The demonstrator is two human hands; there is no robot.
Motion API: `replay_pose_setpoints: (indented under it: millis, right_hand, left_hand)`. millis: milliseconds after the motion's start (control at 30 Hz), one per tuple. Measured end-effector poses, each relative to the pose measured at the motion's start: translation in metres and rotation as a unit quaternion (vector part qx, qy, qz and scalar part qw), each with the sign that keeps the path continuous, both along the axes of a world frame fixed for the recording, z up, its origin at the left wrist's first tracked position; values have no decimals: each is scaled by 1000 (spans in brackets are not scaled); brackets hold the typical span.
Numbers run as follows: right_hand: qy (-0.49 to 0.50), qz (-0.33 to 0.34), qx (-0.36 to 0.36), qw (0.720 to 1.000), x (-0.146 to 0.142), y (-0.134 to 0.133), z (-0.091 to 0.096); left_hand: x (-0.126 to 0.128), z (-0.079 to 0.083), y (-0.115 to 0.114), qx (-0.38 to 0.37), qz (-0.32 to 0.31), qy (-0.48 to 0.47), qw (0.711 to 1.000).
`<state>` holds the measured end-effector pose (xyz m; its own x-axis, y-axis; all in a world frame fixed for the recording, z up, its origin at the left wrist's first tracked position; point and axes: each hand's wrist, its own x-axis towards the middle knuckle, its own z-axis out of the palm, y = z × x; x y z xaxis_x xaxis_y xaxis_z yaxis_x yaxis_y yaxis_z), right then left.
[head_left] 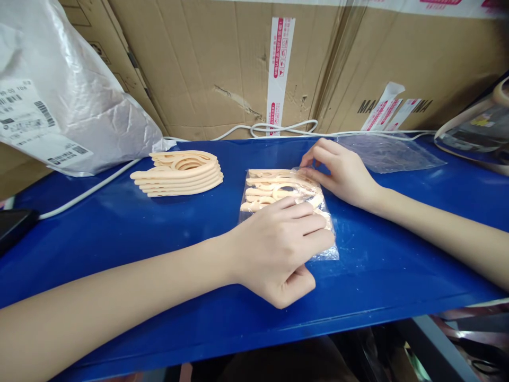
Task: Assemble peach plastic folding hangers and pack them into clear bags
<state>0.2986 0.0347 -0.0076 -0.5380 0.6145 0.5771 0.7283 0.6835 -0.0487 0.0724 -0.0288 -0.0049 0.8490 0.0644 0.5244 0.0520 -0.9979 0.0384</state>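
A clear plastic bag (278, 191) filled with peach-coloured plastic hangers lies flat on the blue table (119, 233). My left hand (282, 249) presses down on the near end of the bag, fingers curled and thumb tucked at its lower edge. At the bag's far right corner my right hand (342, 170) pinches the plastic between thumb and fingertips. A loose stack of the same peach hangers (178, 172) rests on the table to the left, untouched.
An empty clear bag (387, 154) lies at the back right. A grey mailer bag with labels (59, 95) sits at the left. White cable (278, 128) runs along the cardboard boxes (222, 63) behind. A heat sealer (477, 132) stands far right; a dark phone (14, 225) far left.
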Motion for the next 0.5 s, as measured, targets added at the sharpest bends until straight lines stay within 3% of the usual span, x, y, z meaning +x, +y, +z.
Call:
replay_pose_setpoints:
  millis: [133, 333, 500]
  right_hand:
    - [-59, 21, 9, 998, 1, -2, 5]
    - [-33, 40, 49, 997, 0, -12, 9]
    - [-46, 96, -35, 994, 0, -15, 11]
  left_hand:
    - [1, -2, -1, -38, 20, 1, 999]
    - [0, 0, -2, -31, 61, 27, 997]
    - [-1, -3, -3, -63, 77, 50, 994]
